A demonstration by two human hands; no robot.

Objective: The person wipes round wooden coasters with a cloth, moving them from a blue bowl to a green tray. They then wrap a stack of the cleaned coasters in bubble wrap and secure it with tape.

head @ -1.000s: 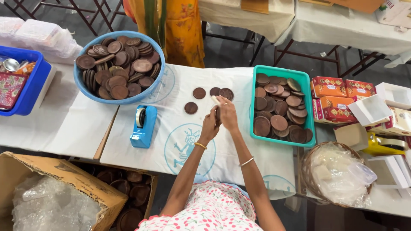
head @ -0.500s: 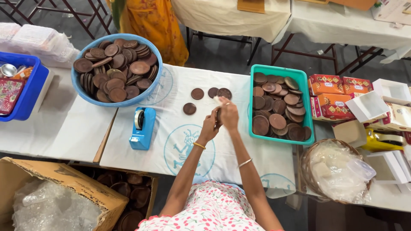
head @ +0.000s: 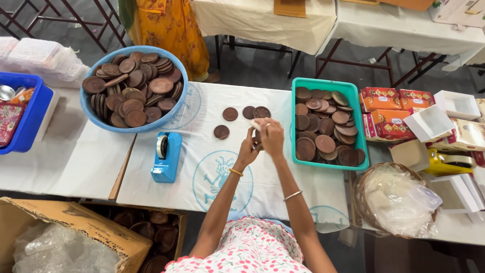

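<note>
Right hand (head: pixel 273 137) and left hand (head: pixel 249 149), both pinching one brown disc (head: pixel 258 137) with a pale wrap, just left of the teal tray (head: pixel 331 163) on the table (head: pixel 202 167): wrapping apparently underway, next needing firm folding.

A long table (head: pixel 76 162) under a white cloth printed with pale blue round emblems fills the near ground. Beyond it lies a grey floor (head: pixel 252 65) — dull, evenly lit. Across the aisle stand more cloth-draped tables (head: pixel 394 25) on dark red folding metal legs (head: pixel 404 71), and similar legs show at the upper left.
</note>
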